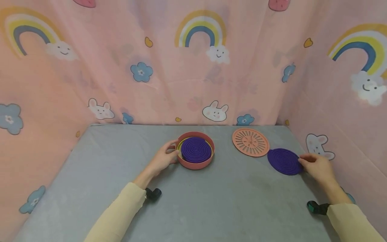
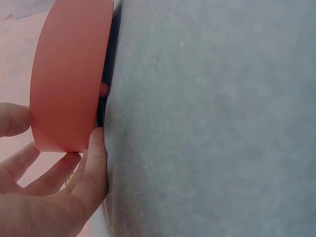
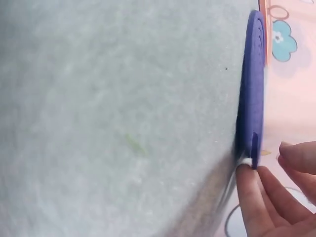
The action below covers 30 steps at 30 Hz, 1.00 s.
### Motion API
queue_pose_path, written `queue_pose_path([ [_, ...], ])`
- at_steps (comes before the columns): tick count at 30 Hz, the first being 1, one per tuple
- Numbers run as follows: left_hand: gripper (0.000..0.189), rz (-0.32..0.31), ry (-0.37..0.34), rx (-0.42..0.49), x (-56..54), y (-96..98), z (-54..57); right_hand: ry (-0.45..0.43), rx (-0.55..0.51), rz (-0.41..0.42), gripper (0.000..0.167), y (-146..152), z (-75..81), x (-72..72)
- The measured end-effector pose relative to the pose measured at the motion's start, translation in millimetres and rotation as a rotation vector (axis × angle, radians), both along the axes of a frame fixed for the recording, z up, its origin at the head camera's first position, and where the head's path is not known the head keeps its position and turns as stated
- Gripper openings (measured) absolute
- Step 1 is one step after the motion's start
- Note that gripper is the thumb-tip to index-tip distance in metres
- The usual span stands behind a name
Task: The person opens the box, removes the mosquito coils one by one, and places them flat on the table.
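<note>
My left hand (image 1: 164, 157) grips the near-left side of a round, shallow pink holder (image 1: 196, 166), its thumb at the rim and fingers along the outer wall (image 2: 74, 74). Inside lies a purple coaster (image 1: 196, 149) with spiral grooves, and a yellow edge shows beneath it. At the right, my right hand (image 1: 318, 168) is at the edge of a second purple spiral coaster (image 1: 285, 162). In the right wrist view its fingertips (image 3: 245, 170) touch the coaster's near edge (image 3: 254, 89), while the thumb (image 3: 298, 155) stands apart from it.
An orange slotted disc (image 1: 251, 142) lies flat behind and left of the right-hand coaster, their edges meeting in the head view. A grey cloth (image 1: 217, 201) covers the table. Pink printed curtains (image 1: 181, 84) rise at its back and sides.
</note>
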<state>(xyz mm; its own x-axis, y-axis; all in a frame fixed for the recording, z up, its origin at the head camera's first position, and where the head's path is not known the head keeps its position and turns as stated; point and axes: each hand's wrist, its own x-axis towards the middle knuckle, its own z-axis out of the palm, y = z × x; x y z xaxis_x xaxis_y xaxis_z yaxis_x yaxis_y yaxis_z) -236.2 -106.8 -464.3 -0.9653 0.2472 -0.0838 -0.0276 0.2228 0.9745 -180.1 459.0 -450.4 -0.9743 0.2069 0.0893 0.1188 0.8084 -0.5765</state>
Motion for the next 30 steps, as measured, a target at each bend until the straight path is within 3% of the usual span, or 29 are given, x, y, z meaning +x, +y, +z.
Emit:
queue_pose_path([
  [6, 0.052, -0.006, -0.002, -0.001, -0.1, -0.3, 2.0, 0.031, 0.105, 0.009, 0.034, -6.1, 7.3, -1.4],
  [11, 0.052, -0.006, 0.0, 0.0, 0.7, 0.1, 3.4, 0.027, 0.11, 0.038, 0.038, -18.0, 18.2, -4.0],
  [16, 0.053, -0.004, 0.001, -0.002, 1.1, -0.5, 3.0, 0.011, 0.012, 0.066, 0.043, -37.0, 26.2, -10.8],
  [24, 0.053, -0.01, 0.006, -0.015, 1.7, -1.5, 3.9, 0.022, -0.225, 0.122, 0.042, -81.0, 24.2, -30.0],
  [30, 0.053, -0.014, 0.01, -0.018, 1.8, -1.4, 5.1, 0.008, -0.252, 0.179, 0.042, -118.8, 28.7, -40.4],
])
